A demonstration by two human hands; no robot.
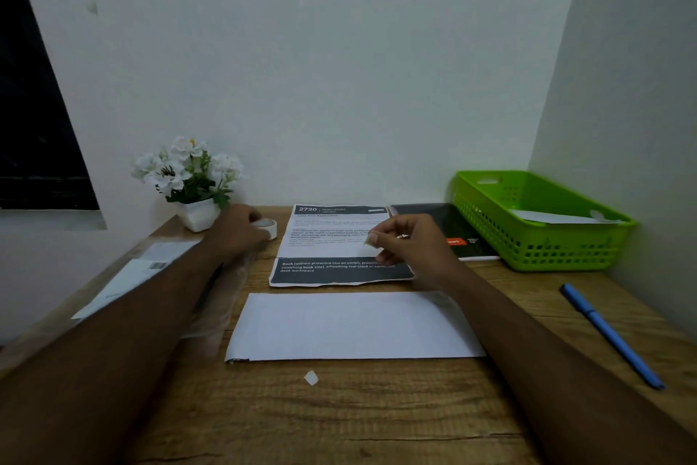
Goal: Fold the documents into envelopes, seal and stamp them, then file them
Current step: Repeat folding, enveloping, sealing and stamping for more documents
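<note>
A small paper scrap (311,378) lies nearest on the desk (377,419), then the white envelope (350,327). Beyond, the right hand (411,244) pinches a tiny stamp (369,240) over the printed document (335,238); the left hand (235,229) grips a tape roll (267,227)

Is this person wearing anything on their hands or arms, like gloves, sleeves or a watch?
No. Both forearms are bare up to the picture's edge, with no sleeves or watch. The left hand is bare. The right hand has no glove; a small glint might be a ring, too blurred to tell.
</note>
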